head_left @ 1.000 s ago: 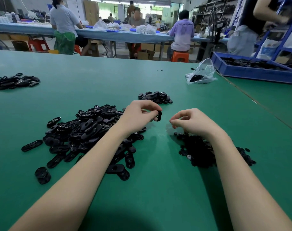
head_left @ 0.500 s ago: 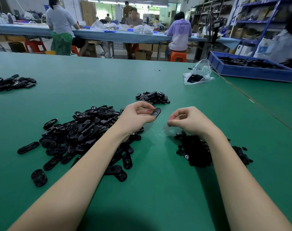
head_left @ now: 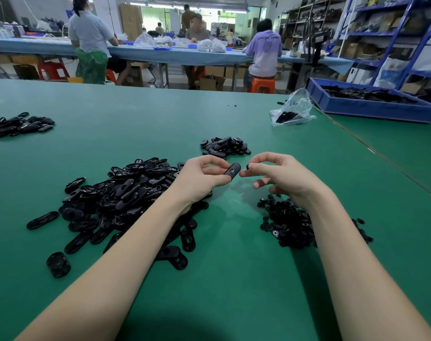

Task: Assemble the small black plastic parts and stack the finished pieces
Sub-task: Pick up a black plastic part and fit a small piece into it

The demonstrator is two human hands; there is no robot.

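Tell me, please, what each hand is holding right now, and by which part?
The left hand pinches an oval black plastic plate by its near end. The right hand pinches a small black round piece at its fingertips; its exact hold is too small to tell.

Bright overhead light, soft shadows, wide-angle edge bending, background slightly soft

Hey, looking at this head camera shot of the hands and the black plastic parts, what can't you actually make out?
- Small black piece pinched by the right hand: shape hidden by fingertips, too small.
- Centre detail of the oval black plastic part held by the left hand: too small.
- Pile of small round black parts: partly covered by the right forearm.
- Blue plastic bin: cut off at the right edge.
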